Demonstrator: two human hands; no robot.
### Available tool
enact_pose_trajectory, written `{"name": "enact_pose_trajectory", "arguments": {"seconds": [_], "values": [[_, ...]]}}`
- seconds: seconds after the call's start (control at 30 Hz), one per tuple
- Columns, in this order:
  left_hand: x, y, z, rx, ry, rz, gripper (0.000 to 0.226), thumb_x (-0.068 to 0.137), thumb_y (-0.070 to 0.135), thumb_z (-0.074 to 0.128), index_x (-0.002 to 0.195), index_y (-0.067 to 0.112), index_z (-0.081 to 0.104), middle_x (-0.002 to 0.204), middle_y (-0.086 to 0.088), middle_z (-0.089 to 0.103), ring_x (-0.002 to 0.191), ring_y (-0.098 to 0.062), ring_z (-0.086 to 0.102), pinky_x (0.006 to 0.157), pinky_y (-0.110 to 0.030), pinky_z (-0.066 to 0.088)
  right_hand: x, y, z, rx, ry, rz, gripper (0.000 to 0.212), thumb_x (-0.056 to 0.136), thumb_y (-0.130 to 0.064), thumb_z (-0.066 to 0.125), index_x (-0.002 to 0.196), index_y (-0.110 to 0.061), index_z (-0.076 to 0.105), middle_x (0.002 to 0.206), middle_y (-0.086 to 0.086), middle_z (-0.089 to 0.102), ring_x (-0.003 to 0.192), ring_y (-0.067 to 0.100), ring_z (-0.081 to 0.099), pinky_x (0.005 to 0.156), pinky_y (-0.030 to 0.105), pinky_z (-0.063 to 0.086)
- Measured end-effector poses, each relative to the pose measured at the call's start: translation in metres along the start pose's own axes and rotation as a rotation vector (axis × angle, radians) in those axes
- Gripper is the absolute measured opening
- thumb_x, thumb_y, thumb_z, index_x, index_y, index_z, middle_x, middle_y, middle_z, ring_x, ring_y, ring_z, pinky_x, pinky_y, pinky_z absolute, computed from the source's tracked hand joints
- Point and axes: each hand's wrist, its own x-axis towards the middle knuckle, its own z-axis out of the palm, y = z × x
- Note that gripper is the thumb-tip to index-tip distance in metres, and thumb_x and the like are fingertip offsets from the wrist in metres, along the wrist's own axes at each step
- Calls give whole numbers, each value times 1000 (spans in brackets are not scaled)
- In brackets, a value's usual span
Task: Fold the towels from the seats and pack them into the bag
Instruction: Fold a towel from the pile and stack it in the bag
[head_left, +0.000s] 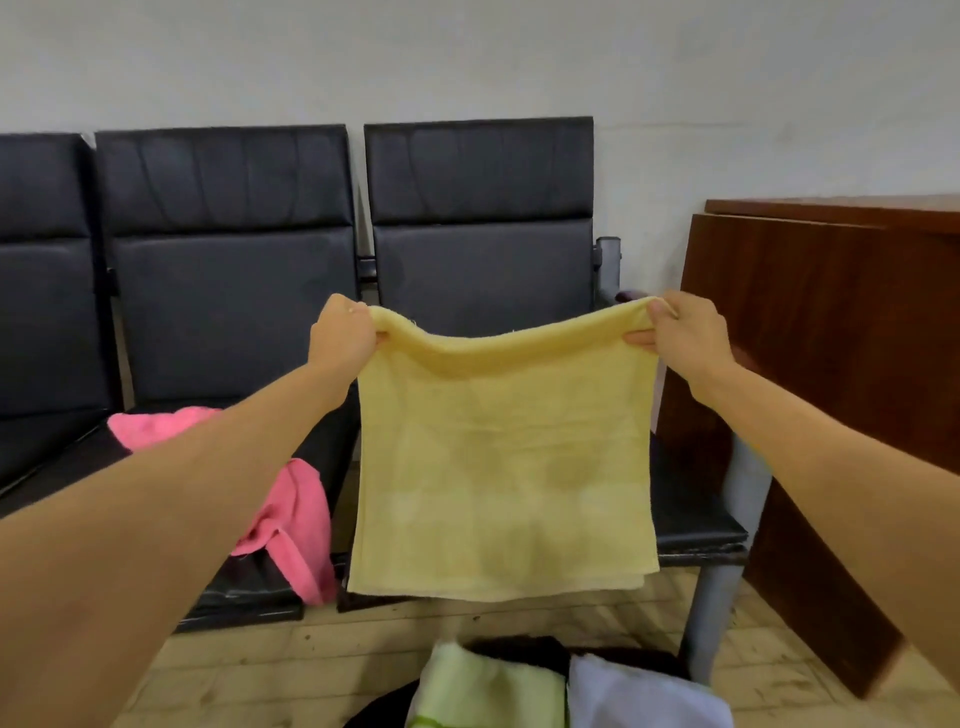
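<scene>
My left hand and right hand each pinch an upper corner of the yellow towel, hanging doubled above the right seat's front edge.

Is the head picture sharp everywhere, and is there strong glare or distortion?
Head view: soft, even light, no strong glare; the yellow towel and both hands, left hand and right hand, are fairly sharp; the forearms near the edges look stretched by the wide-angle lens.
</scene>
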Motion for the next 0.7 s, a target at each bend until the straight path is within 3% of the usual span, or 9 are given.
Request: {"name": "enact_pose_trajectory", "arguments": {"seconds": [0.13, 0.23, 0.33, 0.43, 0.57, 0.7], "values": [[-5, -63, 22, 11, -80, -62, 19, 97, 28, 32, 92, 22, 50, 104, -6, 61, 100, -25, 63, 95, -48, 50, -20, 58, 29, -58, -90, 45, 21, 103, -19, 44, 109, -10, 61, 101, 13, 68, 93, 25, 69, 89, 45, 56], [-28, -114, 30, 26, -142, -122, 20, 99, 28, 33, 86, 23, 49, 105, -9, 61, 96, -24, 65, 93, -49, 51, -49, 95, 39, -131, -207, 82, 18, 103, -20, 44, 102, -14, 60, 91, 11, 69, 80, 18, 70, 75, 35, 58], [-57, -151, 32, 127, -201, -113, 21, 101, 22, 36, 83, 18, 46, 97, -12, 60, 88, -25, 65, 84, -46, 52, -77, 133, 43, -418, -410, -33, 24, 104, -20, 41, 87, -21, 57, 86, 2, 63, 79, 18, 63, 70, 32, 45], [-77, -173, 29, 392, -302, -59, 17, 102, 20, 33, 93, 10, 45, 90, -8, 55, 85, -27, 53, 67, -35, 35, -92, 161, 50, -619, -546, -114, 28, 103, -18, 40, 85, -19, 61, 99, 6, 66, 88, 29, 61, 71, 33, 37], [-79, -191, 29, 465, -433, 37, 20, 103, 23, 31, 103, 9, 46, 112, -5, 61, 99, -23, 54, 80, -31, 37, -90, 170, 64, -650, -512, -133, 27, 102, -16, 37, 87, -21, 59, 98, 10, 66, 73, 26, 58, 61, 32, 38], [-77, -196, 36, 445, -482, 92, 27, 104, 26, 29, 121, 12, 45, 127, 3, 52, 106, -12, 49, 85, -23, 34, -81, 177, 79, -631, -475, -111, 27, 100, -3, 39, 94, -17, 62, 95, 8, 62, 80, 28, 59, 65, 35, 47]]}}
